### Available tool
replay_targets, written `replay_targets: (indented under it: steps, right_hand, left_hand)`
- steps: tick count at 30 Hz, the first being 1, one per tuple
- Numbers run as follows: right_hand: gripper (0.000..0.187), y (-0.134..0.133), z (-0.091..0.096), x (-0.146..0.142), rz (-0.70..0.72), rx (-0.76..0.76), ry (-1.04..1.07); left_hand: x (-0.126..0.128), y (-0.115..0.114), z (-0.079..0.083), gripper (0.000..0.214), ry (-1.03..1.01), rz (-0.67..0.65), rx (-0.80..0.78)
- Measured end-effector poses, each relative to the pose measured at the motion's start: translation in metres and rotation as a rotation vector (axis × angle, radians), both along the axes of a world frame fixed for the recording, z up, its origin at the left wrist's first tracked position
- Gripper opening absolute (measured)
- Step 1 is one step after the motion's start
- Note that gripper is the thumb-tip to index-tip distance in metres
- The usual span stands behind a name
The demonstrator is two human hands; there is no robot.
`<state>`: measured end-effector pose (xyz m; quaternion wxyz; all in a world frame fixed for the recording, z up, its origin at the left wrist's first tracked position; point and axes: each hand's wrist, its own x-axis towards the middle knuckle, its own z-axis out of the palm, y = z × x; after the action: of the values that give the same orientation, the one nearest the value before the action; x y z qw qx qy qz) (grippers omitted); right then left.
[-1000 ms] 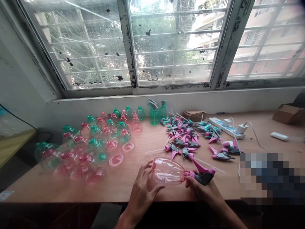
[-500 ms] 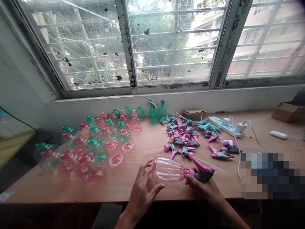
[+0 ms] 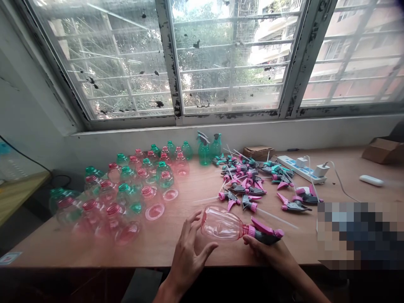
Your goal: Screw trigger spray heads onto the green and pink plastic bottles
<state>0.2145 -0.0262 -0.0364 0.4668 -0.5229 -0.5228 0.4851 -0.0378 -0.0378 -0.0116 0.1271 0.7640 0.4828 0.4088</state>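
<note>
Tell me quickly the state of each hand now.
Left hand: open, fingers resting on the pink bottle.
Right hand: closed on the bottle's spray head.

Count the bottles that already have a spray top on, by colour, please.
Green bottles: 2, upright, side by side.
Pink bottle: 1, on its side, left hand at its base, right hand at its spray top.
Total: 3
</note>
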Motion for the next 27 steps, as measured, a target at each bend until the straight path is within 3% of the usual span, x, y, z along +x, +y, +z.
replay_targets:
  steps: [3, 11, 18, 24, 27]
  right_hand:
    - [0.041, -0.0011, 0.0042, -0.0015, 0.003, 0.014, -0.035]
    - [0.042, 0.0006, 0.0044, 0.0017, 0.059, 0.023, -0.045]
    - [0.044, 0.0018, 0.0015, 0.0002, 0.06, 0.038, -0.041]
    - [0.044, 0.0012, 0.0008, 0.0025, 0.069, -0.009, 0.0]
    - [0.043, -0.0001, 0.003, 0.0025, 0.065, -0.009, -0.015]
  left_hand:
    - [-0.0005, 0.0013, -0.0019, 0.036, -0.026, 0.018, -0.002]
    - [-0.0002, 0.0021, -0.0031, 0.05, -0.002, 0.017, 0.019]
    - [-0.0019, 0.0035, -0.0051, 0.045, -0.009, 0.0, -0.003]
    - [-0.0011, 0.0015, -0.0054, 0.061, 0.012, 0.004, -0.001]
    - [-0.0019, 0.001, -0.0041, 0.052, -0.009, 0.003, -0.025]
